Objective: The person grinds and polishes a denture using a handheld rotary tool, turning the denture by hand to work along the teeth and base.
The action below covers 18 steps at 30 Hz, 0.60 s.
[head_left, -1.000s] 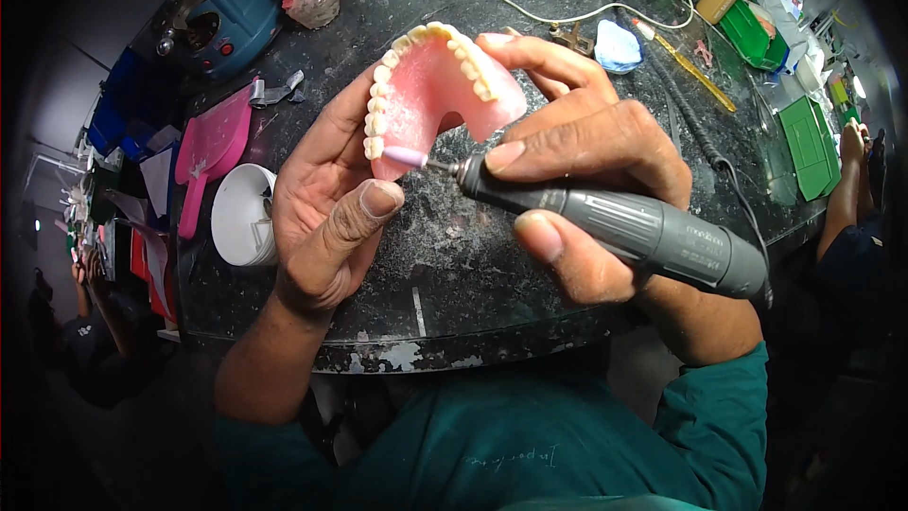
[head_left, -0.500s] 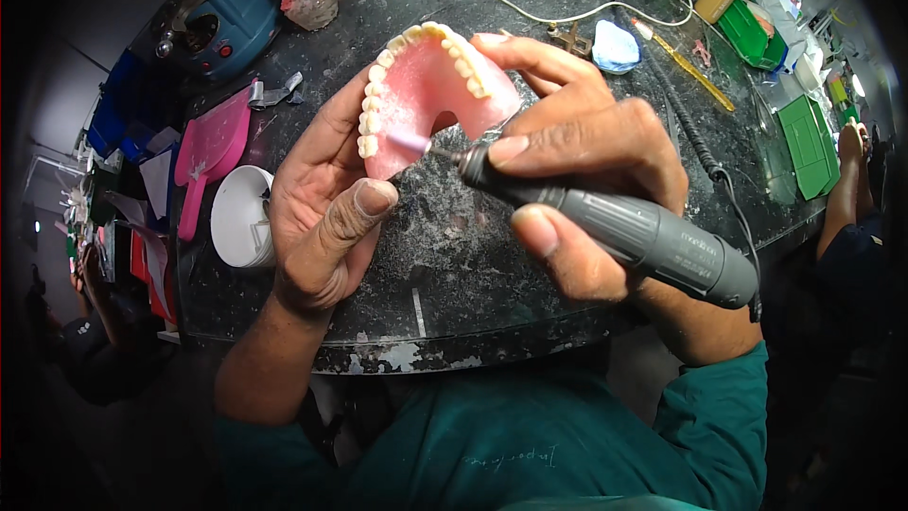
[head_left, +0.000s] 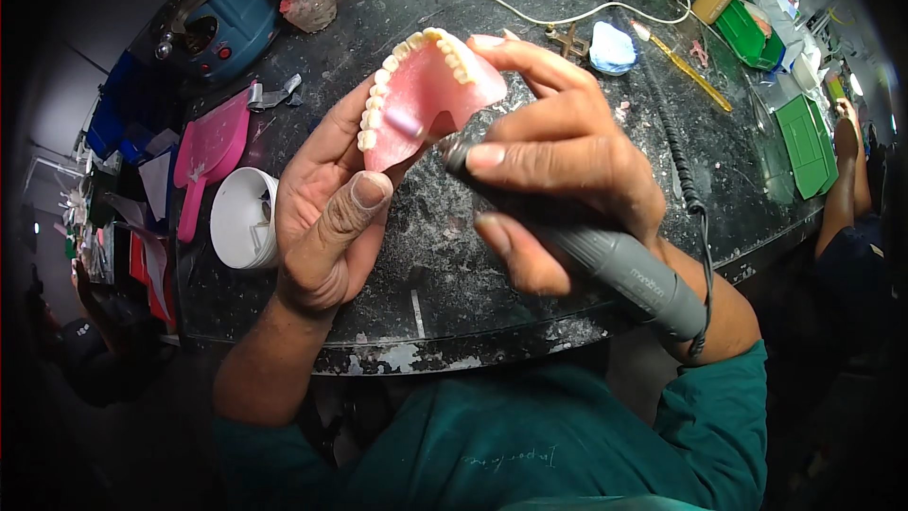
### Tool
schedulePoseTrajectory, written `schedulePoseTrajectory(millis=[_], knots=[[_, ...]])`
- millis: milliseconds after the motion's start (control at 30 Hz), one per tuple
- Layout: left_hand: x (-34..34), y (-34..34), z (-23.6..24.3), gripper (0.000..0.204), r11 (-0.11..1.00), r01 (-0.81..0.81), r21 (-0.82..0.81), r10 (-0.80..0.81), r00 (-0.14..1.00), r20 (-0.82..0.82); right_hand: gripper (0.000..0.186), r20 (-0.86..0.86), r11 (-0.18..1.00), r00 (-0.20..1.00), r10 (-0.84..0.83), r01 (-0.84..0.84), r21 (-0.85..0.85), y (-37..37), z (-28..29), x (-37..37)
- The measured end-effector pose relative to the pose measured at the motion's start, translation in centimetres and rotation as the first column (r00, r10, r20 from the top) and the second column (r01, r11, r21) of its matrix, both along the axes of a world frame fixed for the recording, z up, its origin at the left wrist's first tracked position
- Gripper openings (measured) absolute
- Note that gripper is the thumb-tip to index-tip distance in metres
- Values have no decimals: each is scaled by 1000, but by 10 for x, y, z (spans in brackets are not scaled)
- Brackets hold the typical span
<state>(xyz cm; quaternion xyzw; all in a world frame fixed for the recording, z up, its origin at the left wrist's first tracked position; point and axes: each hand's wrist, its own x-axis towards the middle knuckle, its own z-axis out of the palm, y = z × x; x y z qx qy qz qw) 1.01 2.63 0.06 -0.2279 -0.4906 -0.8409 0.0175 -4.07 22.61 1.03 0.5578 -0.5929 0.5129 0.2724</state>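
My left hand (head_left: 331, 213) grips a pink denture (head_left: 397, 128) with cream teeth, thumb at its near end and fingers behind it. The denture is held tilted above the bench, its teeth along the left and far edge. In my right hand (head_left: 567, 156) is a dark grey rotary handpiece (head_left: 629, 274), held like a pen, with its cord trailing from the rear end. Its pale purple grinding bit (head_left: 405, 123) lies against or just over the denture's inner pink surface; exact contact is blurred. My right index finger reaches the denture's far right side.
On the black dusty bench (head_left: 454, 255) are a white tub (head_left: 244, 218), a pink dustpan (head_left: 213, 142), a blue machine (head_left: 222, 28), a light blue lump (head_left: 615, 49), a yellow-handled tool (head_left: 686, 66) and a green tray (head_left: 806, 147). A coiled cord (head_left: 683, 166) runs along the right. Other people's arms show at both sides.
The handpiece has swung, its rear end moving left and nearer to me. Its bit has shifted slightly farther up the denture. The denture has tilted a little.
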Motion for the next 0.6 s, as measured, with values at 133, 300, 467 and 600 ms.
schedulePoseTrajectory(millis=[133, 300, 467, 600], knots=[[1, 1, -1, 71, 1000, -20, -9, 20, 1000, -12, 35, 38, 999, 999, 15, -14, -45, 0, -2, 0], [-1, 2, -1, 70, 1000, -10, -11, 10, 1000, -3, 40, -14, 999, 1000, -19, 20, 44, 1, 5, 4], [1, 1, 1, 70, 1000, -28, -9, 28, 1000, 14, 42, -38, 995, 994, -102, 102, 10, -2, -2, 2], [-1, 1, 0, 68, 1000, -3, -3, 3, 1000, -9, 42, 77, 999, 996, -37, 35, 25, 2, 6, 10]])
